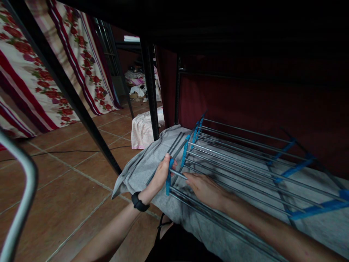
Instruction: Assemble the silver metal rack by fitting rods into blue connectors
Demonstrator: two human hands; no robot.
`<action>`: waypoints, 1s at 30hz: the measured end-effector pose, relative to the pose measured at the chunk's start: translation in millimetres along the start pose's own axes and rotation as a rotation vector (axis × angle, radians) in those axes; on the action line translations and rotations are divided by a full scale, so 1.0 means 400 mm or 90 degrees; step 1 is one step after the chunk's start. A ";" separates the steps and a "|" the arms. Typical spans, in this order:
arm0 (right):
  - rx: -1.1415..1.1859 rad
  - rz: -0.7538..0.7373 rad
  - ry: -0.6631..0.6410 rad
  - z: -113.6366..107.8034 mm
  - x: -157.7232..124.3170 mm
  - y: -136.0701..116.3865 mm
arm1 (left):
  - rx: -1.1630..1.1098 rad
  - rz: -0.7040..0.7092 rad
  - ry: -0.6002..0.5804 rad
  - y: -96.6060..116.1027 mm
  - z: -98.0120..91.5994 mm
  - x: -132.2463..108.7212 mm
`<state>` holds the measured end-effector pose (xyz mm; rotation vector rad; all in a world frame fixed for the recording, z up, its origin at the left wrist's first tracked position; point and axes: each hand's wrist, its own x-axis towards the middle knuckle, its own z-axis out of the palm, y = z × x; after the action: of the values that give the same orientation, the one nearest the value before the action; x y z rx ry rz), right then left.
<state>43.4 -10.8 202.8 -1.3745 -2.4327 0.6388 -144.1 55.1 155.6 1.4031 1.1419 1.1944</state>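
A rack of grey metal rods (231,154) with blue plastic connectors (185,151) lies on a grey cloth (166,145). My left hand (163,171), with a black band on its wrist, is closed around the blue connector at the rack's near left corner. The fingers of my right hand (203,187) are closed on the near metal rod, a little right of that corner. Its fingertips are partly hidden under the rod. More blue connectors (319,209) join the rods at the right end.
Black metal posts (151,91) and a dark overhead frame surround the cloth-covered surface. A pale curved tube (27,178) stands at far left. Floral curtains (81,65) hang behind the tiled floor (68,185), where a cable (79,151) runs. A striped cloth (143,129) drapes something beyond.
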 end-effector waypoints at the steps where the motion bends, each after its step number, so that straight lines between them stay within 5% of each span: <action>1: -0.002 0.008 -0.014 -0.001 0.001 0.000 | 0.000 -0.003 -0.001 0.000 -0.001 0.000; 10: -0.016 0.089 0.002 0.008 -0.013 0.006 | 0.003 -0.021 0.009 0.007 -0.008 0.002; 16: 0.009 0.102 0.041 0.001 -0.104 0.031 | 0.004 -0.020 -0.009 -0.009 -0.018 0.012; 23: -0.003 0.200 0.184 -0.067 -0.321 0.120 | -0.024 -0.008 -0.020 -0.032 -0.024 0.036; 30: -0.072 0.391 0.521 -0.131 -0.677 0.301 | -0.023 -0.013 -0.001 -0.038 -0.027 0.046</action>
<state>294.0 -176.5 182.1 -1.9472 -1.4205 0.0031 -154.2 76.2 143.8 1.3621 1.1258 1.1941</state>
